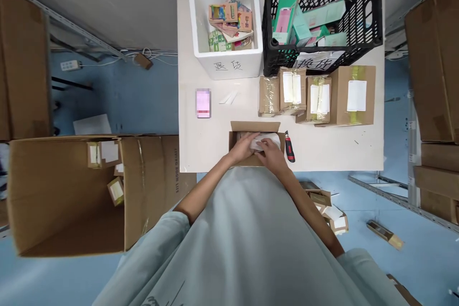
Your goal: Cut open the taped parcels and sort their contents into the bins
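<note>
Both left hand (242,148) and right hand (271,153) touch the white bundle (273,138) in the carton (255,126), fingers' grip unclear; slipping toward three o'clock could strike the cutter (289,148).

Bright, even light, soft shadows, stretched edges.

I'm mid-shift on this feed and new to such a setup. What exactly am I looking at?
There's no machine here: these are bare human hands, a left hand and a right hand. The single picture comes from a head-worn camera looking forward and down. Both hands reach into the open carton at the near edge of the white table, fingers at a white item; how firm the grip is, I can't tell. A red-and-black knife lies beside it, on the right. Farther back stand several taped cartons, a white bin of small packs and a black crate of green boxes.
</note>
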